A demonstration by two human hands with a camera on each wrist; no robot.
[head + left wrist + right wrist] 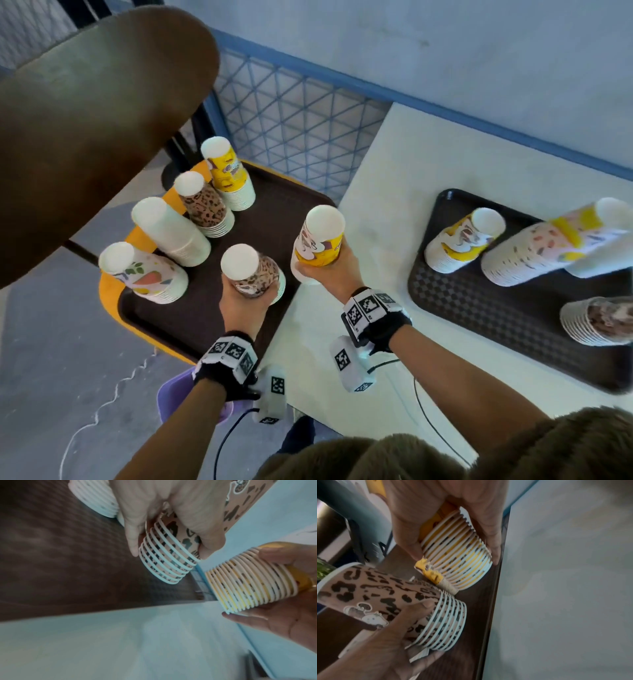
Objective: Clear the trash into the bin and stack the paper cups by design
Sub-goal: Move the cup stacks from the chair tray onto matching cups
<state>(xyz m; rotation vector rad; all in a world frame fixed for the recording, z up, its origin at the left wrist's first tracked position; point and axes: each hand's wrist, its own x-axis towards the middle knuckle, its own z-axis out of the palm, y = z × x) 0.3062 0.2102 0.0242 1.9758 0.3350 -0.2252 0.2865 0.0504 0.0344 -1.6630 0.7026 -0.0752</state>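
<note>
1. I see the white table (394, 178) on the right, bearing a dark tray (445, 308) of mixed cup stacks.
2. A second dark tray (281, 202), left, holds four sorted stacks.
3. My right grip (337, 270) curls round the yellow cup stack (320, 245), at the table's left edge.
4. My left grip (241, 301) wraps the leopard cup stack (248, 270), over the left tray's near right corner.

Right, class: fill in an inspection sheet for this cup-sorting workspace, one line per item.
Surface: white table with a dark tray; second dark tray to its left.
Job's things: upside-down cup stacks on both trays.
Clutter: torn yellow scrap at the yellow stack's rims.
Hands: left hand holds a leopard-print stack; right hand holds a yellow stack.
Cables: black cable hangs from the wrist units.
Surroundings: blue mesh fence, brown seat.
</note>
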